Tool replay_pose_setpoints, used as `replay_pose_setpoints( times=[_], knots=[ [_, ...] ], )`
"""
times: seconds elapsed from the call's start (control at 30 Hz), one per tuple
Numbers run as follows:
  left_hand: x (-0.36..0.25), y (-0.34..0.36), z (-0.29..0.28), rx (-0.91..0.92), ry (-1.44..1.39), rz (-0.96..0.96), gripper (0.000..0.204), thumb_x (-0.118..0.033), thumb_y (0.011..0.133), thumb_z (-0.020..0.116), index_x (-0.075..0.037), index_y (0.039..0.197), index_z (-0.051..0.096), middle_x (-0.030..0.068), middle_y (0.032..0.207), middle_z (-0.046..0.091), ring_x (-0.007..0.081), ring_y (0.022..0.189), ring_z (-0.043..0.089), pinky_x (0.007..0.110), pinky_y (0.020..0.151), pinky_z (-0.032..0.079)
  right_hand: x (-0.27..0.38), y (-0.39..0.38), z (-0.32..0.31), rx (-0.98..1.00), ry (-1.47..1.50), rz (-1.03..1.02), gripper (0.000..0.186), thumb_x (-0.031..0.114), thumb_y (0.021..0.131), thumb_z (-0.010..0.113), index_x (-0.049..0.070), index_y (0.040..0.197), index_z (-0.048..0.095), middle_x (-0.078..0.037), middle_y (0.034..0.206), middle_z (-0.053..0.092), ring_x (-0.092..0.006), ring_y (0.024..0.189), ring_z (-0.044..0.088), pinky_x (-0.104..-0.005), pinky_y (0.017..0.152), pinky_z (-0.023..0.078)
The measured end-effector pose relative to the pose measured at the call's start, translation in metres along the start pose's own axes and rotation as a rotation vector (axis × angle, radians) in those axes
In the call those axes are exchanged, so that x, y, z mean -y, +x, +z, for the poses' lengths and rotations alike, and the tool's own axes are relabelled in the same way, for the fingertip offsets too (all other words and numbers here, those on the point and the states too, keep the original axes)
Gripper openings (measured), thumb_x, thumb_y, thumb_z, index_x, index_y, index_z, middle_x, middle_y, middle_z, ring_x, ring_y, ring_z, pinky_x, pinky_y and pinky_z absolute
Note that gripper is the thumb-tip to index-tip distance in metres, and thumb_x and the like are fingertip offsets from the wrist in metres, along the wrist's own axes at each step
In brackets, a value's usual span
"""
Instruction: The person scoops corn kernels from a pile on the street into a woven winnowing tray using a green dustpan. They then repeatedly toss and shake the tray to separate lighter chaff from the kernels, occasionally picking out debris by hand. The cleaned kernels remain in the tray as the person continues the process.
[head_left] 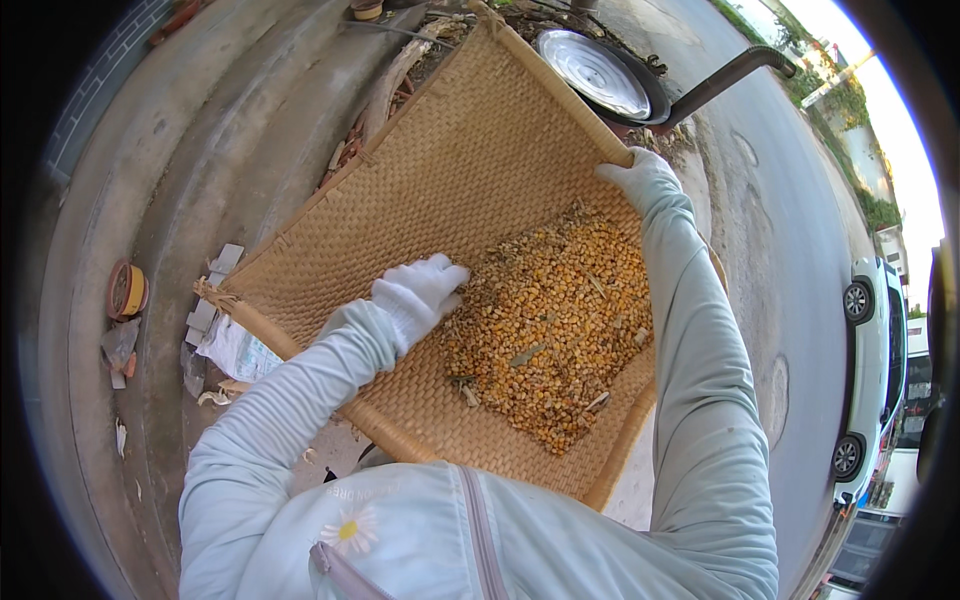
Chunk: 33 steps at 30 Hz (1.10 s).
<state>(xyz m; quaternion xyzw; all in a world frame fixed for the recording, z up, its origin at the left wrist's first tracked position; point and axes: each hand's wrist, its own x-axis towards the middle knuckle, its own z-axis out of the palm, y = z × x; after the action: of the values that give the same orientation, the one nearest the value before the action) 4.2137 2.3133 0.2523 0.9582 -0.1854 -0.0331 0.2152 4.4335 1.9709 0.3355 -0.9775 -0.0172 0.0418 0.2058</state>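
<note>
A large woven winnowing basket (420,170) is tilted in front of my body, its near rim close to my jacket. Yellow corn kernels (560,310) lie heaped in its right half, with bits of husk and dry leaf mixed in. My right hand (640,178), in a white glove, is closed around the basket's right rim. At the left edge of the heap is my left hand (418,295), also gloved, with its fingers curled together over the weave. Whatever those fingertips may hold is too small to make out.
Concrete steps (200,170) run along the left, with a round yellow-and-brown pot (127,290) on them. Beyond the basket stands a stove with a round metal lid (595,75) and a bent pipe (720,85). A white car (875,370) is parked across the road.
</note>
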Motion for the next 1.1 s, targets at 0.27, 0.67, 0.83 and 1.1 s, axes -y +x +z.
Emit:
replay_pose_setpoints(
  times=[0.27, 0.67, 0.83, 1.1],
  knots=[
    [0.022, -0.025, -0.021, 0.009, -0.038, 0.014, 0.016, -0.026, 0.099, 0.078, -0.015, 0.109, 0.079, 0.012, 0.11, 0.075, 0.0352, 0.102, 0.076, 0.047, 0.089, 0.063, -0.016, 0.005, 0.005, -0.028, 0.019, 0.016, 0.066, 0.049, 0.081, 0.094, 0.003, 0.127, 0.081, -0.012, 0.11, 0.082, -0.0263, 0.104, 0.076, -0.0382, 0.099, 0.056],
    [-0.017, -0.038, -0.065, 0.301, -0.036, -0.049, 0.051, -0.049, 0.098, 0.079, -0.009, 0.128, 0.077, 0.018, 0.124, 0.076, 0.0375, 0.117, 0.074, 0.046, 0.107, 0.059, -0.02, 0.009, 0.007, 0.019, -0.005, 0.045, 0.067, 0.051, 0.082, 0.093, 0.004, 0.129, 0.081, -0.012, 0.113, 0.082, -0.0262, 0.106, 0.076, -0.0386, 0.1, 0.055],
    [-0.083, -0.054, -0.003, 0.625, -0.054, -0.211, 0.049, -0.045, 0.098, 0.079, -0.006, 0.127, 0.073, 0.0217, 0.128, 0.074, 0.0438, 0.118, 0.075, 0.052, 0.096, 0.062, -0.002, 0.012, 0.012, -0.001, -0.036, -0.041, 0.067, 0.055, 0.084, 0.087, 0.004, 0.128, 0.082, -0.018, 0.113, 0.083, -0.0329, 0.107, 0.078, -0.0434, 0.101, 0.057],
    [-0.066, -0.033, -0.012, 0.488, -0.155, 0.046, 0.022, -0.023, 0.105, 0.067, -0.007, 0.111, 0.08, 0.02, 0.116, 0.073, 0.0415, 0.106, 0.075, 0.051, 0.092, 0.063, -0.016, 0.006, 0.011, 0.033, -0.045, -0.009, 0.067, 0.055, 0.085, 0.086, 0.007, 0.131, 0.081, -0.018, 0.115, 0.083, -0.0326, 0.109, 0.078, -0.0435, 0.101, 0.057]
  ],
)
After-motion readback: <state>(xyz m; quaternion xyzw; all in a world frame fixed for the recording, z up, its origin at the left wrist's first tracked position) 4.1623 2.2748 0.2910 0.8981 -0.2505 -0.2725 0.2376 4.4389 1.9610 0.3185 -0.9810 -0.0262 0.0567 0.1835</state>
